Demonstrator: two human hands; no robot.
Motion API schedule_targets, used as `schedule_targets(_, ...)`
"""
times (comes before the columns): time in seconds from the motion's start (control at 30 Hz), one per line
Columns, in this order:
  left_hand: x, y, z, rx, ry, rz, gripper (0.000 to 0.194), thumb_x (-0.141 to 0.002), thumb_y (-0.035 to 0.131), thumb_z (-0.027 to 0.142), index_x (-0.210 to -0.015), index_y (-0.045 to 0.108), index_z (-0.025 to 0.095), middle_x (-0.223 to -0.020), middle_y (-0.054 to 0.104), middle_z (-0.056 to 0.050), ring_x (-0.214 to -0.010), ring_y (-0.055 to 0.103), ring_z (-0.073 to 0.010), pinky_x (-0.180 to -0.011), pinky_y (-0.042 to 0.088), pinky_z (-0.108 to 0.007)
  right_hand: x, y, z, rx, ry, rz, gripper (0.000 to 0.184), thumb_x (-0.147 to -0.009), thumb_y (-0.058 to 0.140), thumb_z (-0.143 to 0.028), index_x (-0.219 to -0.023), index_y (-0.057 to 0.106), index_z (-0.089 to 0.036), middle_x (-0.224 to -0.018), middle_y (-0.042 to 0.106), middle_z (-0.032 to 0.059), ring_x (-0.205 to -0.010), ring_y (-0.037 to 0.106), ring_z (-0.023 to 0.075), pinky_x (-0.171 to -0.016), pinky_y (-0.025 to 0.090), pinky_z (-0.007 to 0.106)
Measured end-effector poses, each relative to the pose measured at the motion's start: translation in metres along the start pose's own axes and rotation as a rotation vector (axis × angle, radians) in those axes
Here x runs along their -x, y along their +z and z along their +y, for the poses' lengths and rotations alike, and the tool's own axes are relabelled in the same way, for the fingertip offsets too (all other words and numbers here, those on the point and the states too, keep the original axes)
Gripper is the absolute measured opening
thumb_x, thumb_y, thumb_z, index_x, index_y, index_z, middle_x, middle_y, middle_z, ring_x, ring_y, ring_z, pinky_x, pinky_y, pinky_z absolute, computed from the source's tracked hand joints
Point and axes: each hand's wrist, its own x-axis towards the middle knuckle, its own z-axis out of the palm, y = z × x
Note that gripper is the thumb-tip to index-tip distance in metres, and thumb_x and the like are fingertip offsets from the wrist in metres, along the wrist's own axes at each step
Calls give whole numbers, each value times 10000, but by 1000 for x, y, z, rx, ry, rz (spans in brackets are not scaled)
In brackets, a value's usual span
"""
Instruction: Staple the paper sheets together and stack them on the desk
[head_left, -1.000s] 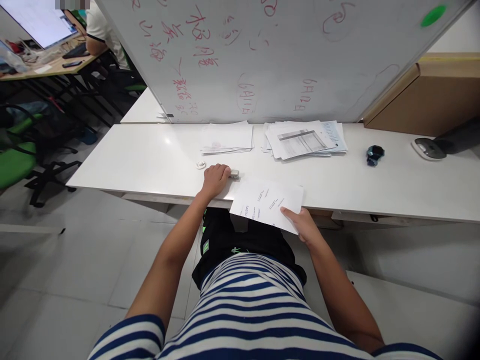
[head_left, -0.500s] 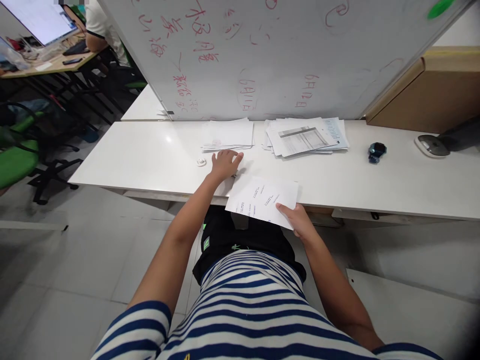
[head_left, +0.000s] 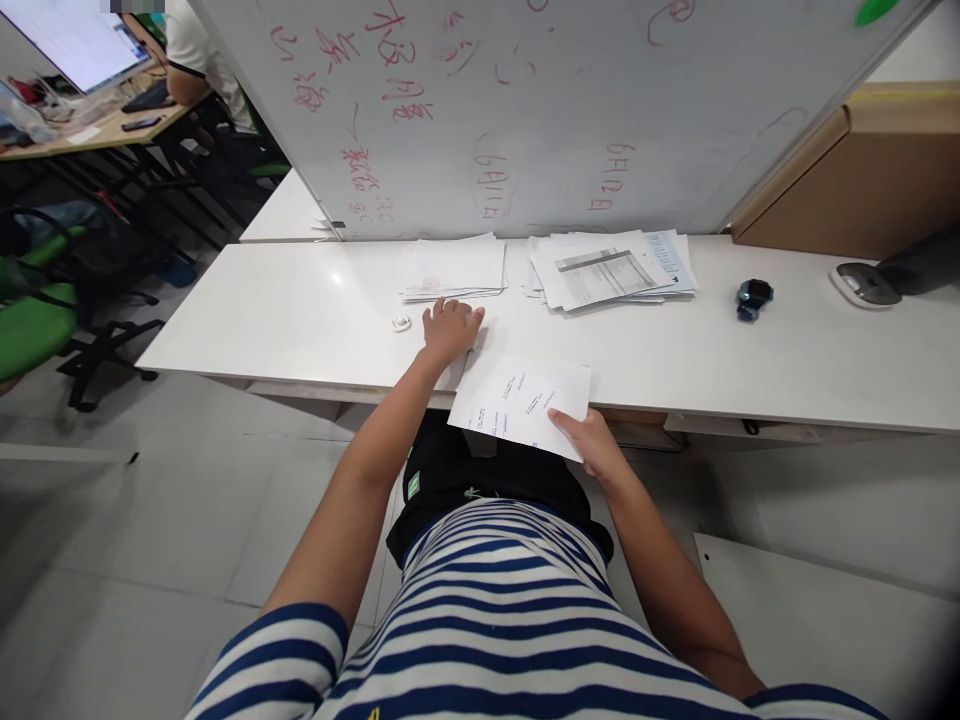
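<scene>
My right hand (head_left: 598, 442) is closed on the lower right corner of a white sheet of paper (head_left: 510, 405) with small printed lines, thumb on top. The sheet slants over the front edge of the white desk (head_left: 825, 370). To its upper left, my left hand (head_left: 451, 330) rests palm down on the desk, fingers bent and apart. A small edge of something shows under its thumb side, too hidden to name. Just beyond the fingertips lies a stack of white paper (head_left: 457, 263). A small white object (head_left: 401, 323) sits left of that hand.
A second pile of printed papers (head_left: 611, 272) lies right of the first. Farther right are a dark wristwatch (head_left: 752, 298), a grey and white device (head_left: 865, 286) and a cardboard box (head_left: 847, 185). A whiteboard (head_left: 555, 110) with red writing stands behind. Another person's arm (head_left: 187, 85) is at the far left.
The sheet in my right hand has shifted very slightly left and down. My left hand stays in nearly the same place, its fingers a little lower.
</scene>
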Motion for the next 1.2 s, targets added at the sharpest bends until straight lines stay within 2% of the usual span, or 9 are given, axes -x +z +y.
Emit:
schedule_targets(0.5,-2,4,-1,-18,-6,17,506,-919,234,537,-1163,573,252,-1399,469,-74,-1396,221,-296,-1105,169,-539,-3,3,6,-12,0,-7,520,-672,746,-429,-1087,667,-125,-1054,710,123,-911,691,276,-793,562,374)
schedule_targets(0.83,-3,7,-2,-37,-8,36,448,-923,268,493,-1143,578,257,-1383,485,-56,-1372,265,-292,-1103,177,-532,-1,6,-1,-2,-11,10,421,-688,733,-383,-1023,688,-131,-1014,722,114,-907,691,278,-779,568,365)
schedule_targets(1.2,-4,6,0,-26,-21,20,402,-893,348,510,-1096,589,261,-1300,536,-70,-1294,358,-293,-1091,207,-507,0,6,0,-35,2,6,450,-679,742,-400,-1038,688,-135,-1065,707,116,-948,680,282,-821,553,377)
